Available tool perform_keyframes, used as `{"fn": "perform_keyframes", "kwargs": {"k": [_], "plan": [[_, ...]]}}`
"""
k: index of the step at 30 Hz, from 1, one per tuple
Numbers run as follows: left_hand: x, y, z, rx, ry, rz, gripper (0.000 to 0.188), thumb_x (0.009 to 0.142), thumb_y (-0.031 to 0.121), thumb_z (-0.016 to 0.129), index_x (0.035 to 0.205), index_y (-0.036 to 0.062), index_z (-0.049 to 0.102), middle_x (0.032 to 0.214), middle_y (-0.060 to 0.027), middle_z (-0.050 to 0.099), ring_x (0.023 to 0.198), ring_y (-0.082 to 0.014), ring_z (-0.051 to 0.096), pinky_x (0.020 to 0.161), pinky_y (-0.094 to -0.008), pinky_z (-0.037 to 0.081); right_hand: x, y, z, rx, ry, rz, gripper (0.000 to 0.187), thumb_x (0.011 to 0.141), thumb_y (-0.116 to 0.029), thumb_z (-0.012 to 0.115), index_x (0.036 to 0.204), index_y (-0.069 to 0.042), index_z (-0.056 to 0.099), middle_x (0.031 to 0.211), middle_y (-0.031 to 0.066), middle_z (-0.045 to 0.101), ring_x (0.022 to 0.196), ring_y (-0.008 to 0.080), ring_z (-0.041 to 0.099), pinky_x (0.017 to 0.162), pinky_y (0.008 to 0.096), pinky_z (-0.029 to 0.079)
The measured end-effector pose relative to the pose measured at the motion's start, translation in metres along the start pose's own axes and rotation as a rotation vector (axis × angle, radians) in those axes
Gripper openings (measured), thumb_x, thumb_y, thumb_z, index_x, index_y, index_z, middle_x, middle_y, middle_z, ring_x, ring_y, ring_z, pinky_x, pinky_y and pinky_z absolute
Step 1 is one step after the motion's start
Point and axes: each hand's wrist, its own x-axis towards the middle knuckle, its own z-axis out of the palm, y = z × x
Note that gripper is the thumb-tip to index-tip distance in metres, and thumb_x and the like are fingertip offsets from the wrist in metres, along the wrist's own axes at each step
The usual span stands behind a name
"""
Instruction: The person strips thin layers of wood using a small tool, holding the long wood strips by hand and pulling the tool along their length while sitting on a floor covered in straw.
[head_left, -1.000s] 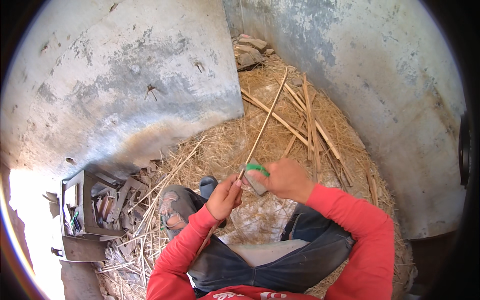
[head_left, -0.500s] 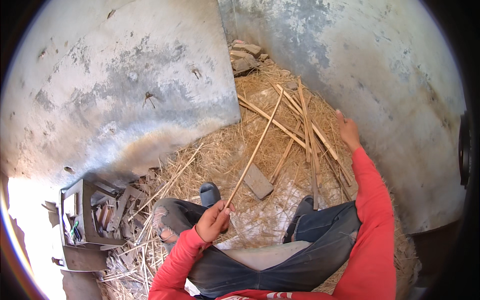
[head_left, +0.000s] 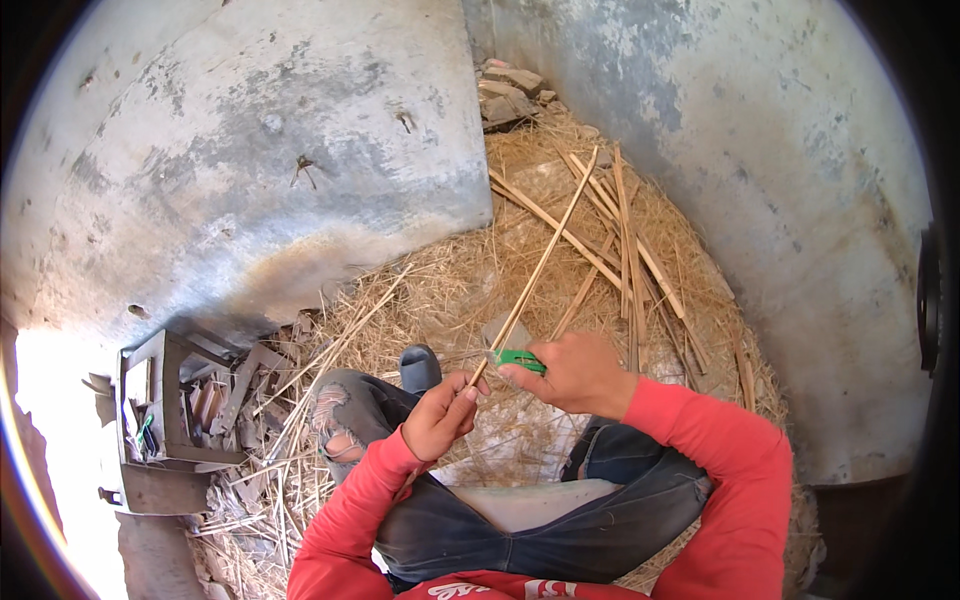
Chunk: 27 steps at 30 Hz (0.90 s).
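Observation:
My left hand [head_left: 441,414] pinches the near end of a long thin bamboo strip [head_left: 540,264] that slants up and away over the straw. My right hand [head_left: 580,374] is closed on a green-handled blade tool [head_left: 517,358], its grey blade lying against the strip just beyond my left fingers. Both sleeves are red. I sit on the ground with my knees bent, jeans torn at the left knee [head_left: 335,418], a dark shoe [head_left: 420,367] just beyond it.
Loose straw [head_left: 440,290] covers the ground between grey concrete walls [head_left: 250,150]. Several more bamboo strips [head_left: 630,250] lie to the right of the held one. Stones [head_left: 510,92] sit in the far corner. A metal box of scrap [head_left: 170,420] stands at left.
My right hand, which was stretched out to the strips on the far right, has come back and now holds the green-handled tool against the strip. The left hand kept hold of the strip.

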Motion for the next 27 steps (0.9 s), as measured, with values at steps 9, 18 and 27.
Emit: {"fn": "perform_keyframes", "kwargs": {"k": [9,18,27], "plan": [[-0.006,-0.019,0.002,0.294,-0.024,-0.03,0.024,0.107,0.023,0.045,0.117,0.004,0.057,0.063,0.0071,0.04,0.053,-0.0027,0.036,0.049,-0.0218,0.031,0.038,0.141,-0.062,-0.249,0.231,0.468,0.08,0.096,-0.069,0.037,0.066,-0.001,0.064,0.059,0.0204,0.059,0.055,0.0366,0.061,0.051,0.0481,0.045],[0.01,-0.02,0.002,-0.024,-0.109,-0.167,0.026,0.108,0.025,0.042,0.115,0.0041,0.055,0.055,0.0062,0.033,0.045,-0.0048,0.029,0.044,-0.0236,0.027,0.042,0.173,-0.035,-0.519,0.361,0.433,0.068,0.098,-0.064,0.042,0.077,-0.005,0.07,0.056,0.0164,0.057,0.054,0.0348,0.06,0.052,0.048,0.046],[-0.033,-0.019,-0.014,-0.341,-0.22,-0.236,0.031,0.109,0.028,0.037,0.119,0.0026,0.051,0.052,0.0052,0.029,0.039,-0.0056,0.022,0.04,-0.023,0.021,0.019,0.198,-0.075,-0.382,0.609,0.62,0.067,0.095,-0.063,0.047,0.081,-0.002,0.07,0.056,0.0132,0.055,0.054,0.0277,0.057,0.058,0.043,0.048]]}}
